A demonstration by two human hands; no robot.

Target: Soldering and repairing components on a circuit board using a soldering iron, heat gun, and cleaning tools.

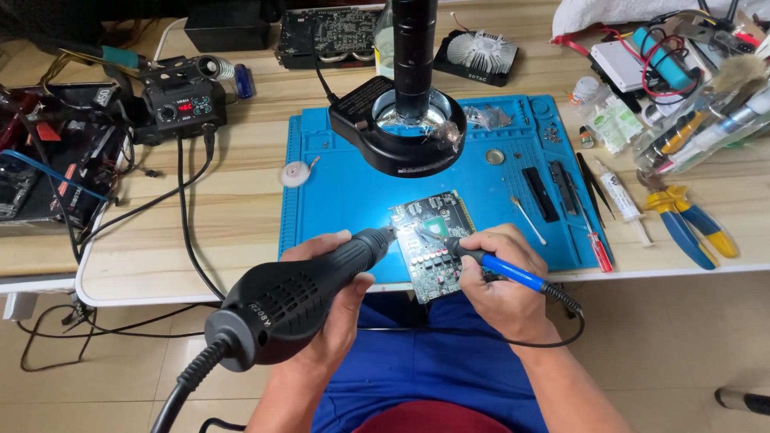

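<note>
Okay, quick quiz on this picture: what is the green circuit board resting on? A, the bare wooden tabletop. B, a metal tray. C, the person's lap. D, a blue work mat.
D: the green circuit board lies on the blue work mat, near its front edge, with the hot air gun in the left hand and the soldering iron in the right hand aimed at it.

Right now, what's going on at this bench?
A person seated at a wooden table is working on a green circuit board that lies at the near edge of a blue work mat. The left hand grips a black hot-air handpiece, its nozzle aimed at the board. The right hand holds a blue-handled soldering iron, tip on the board. A black ring-light magnifier stands above, with pliers off to the right.
</note>
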